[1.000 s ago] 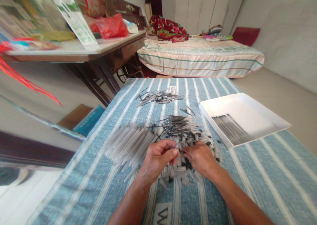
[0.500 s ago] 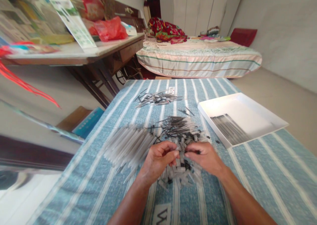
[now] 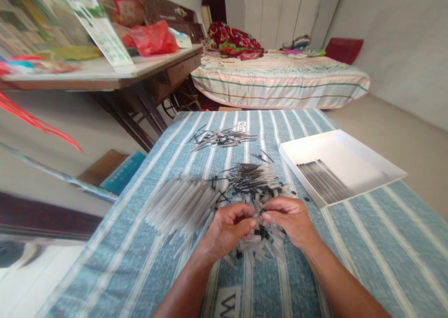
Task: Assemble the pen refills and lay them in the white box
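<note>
My left hand point(image 3: 231, 227) and my right hand point(image 3: 289, 219) meet fingertip to fingertip over a pile of small clear caps and black plugs point(image 3: 261, 245). Both are closed in a pinch. A small dark piece shows between the fingertips, too tiny to name. To the left of my left hand lies a stack of clear plastic tubes point(image 3: 184, 206), side by side. Just beyond my fingers is a heap of thin dark rods point(image 3: 247, 175) with pale ends.
A white open box point(image 3: 371, 168) with a row of grey tubes point(image 3: 324, 180) stands at the right. Farther back lies a loose pile of thin sticks point(image 3: 224, 138). The striped cloth point(image 3: 140, 266) covers the table. A desk point(image 3: 147, 70) and a bed point(image 3: 280, 82) stand beyond.
My hands have drawn closer, so the fingertips now meet. The left hand shifted slightly right, the right hand slightly left. The piles and box look the same.
</note>
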Available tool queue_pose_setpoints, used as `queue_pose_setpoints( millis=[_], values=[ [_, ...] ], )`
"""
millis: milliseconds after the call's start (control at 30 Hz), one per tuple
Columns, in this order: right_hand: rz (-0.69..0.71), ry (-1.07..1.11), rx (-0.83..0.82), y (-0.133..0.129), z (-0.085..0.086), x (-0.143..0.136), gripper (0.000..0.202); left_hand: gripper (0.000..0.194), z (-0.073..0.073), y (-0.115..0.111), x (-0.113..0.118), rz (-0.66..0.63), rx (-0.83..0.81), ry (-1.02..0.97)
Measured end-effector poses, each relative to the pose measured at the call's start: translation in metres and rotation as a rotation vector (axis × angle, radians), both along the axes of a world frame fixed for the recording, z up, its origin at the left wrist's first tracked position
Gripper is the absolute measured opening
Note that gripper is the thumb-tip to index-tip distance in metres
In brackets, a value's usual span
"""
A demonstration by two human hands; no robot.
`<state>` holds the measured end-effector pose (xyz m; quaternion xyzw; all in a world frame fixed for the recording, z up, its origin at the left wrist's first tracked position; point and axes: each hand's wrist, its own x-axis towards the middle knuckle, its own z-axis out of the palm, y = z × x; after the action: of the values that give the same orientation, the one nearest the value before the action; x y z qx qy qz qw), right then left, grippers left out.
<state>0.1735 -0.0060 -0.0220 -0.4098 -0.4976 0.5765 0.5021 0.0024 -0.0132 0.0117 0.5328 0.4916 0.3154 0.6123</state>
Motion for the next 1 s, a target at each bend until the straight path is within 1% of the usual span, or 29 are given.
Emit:
queue_pose_setpoints(
  millis=[300,433,533,667,800,1000],
  values=[
    [0.039,0.034,0.014,0.0002,-0.0051,-0.0007,0.014,0.014,-0.0028,-0.0004,-0.0002,-0.013,0.004,-0.009],
    [0.054,0.046,0.008,0.0000,-0.0057,-0.0014,0.012,0.013,-0.0017,-0.0006,-0.0002,-0.014,-0.007,-0.029],
    [0.056,0.045,0.002,-0.0004,-0.0064,-0.0018,0.012,0.012,0.0001,-0.0007,0.0008,-0.015,-0.023,-0.033],
    [0.071,0.047,-0.022,-0.0006,-0.0073,-0.0024,0.015,0.011,0.0007,-0.0003,0.0010,-0.036,0.000,0.000],
    [0.094,0.009,-0.030,0.0004,-0.0075,-0.0023,0.017,0.010,-0.0011,0.0001,-0.0006,-0.064,0.012,0.010],
    [0.189,-0.161,0.057,0.0024,-0.0091,0.0048,0.013,0.009,-0.0032,-0.0008,-0.0019,-0.097,0.025,0.057]
  ],
)
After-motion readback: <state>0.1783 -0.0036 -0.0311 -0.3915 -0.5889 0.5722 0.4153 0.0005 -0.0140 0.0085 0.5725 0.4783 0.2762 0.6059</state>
